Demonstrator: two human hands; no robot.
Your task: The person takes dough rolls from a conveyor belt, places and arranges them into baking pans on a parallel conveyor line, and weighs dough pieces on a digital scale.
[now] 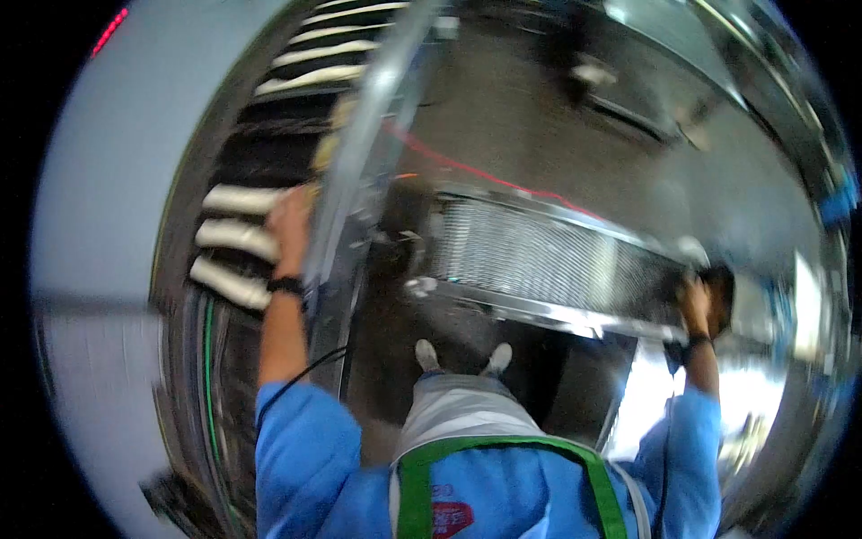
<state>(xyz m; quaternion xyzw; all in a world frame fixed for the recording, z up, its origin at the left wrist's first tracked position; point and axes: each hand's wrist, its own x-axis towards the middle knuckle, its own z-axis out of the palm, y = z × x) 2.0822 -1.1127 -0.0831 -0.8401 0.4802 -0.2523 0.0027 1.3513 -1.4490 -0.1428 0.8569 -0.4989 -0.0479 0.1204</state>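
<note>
My left hand (292, 220) reaches over the right-hand ends of several long white strips (235, 238) lying side by side on a dark conveyor (260, 154). They could be dough, but blur hides the material. The fingers are smeared, and whether they grip a strip does not show. My right hand (695, 304) is at the right end of a ribbed metal conveyor (530, 256), beside a dark brown object (721, 292). Blur hides its fingers, so I cannot tell whether it holds that object.
A long metal rail (364, 135) runs along the conveyor's right side. More white strips (328, 56) lie farther up the belt. A red cord (489, 173) stretches behind the ribbed conveyor. A bright white surface (651, 395) is at the lower right. My shoes (496, 359) stand on the dark floor.
</note>
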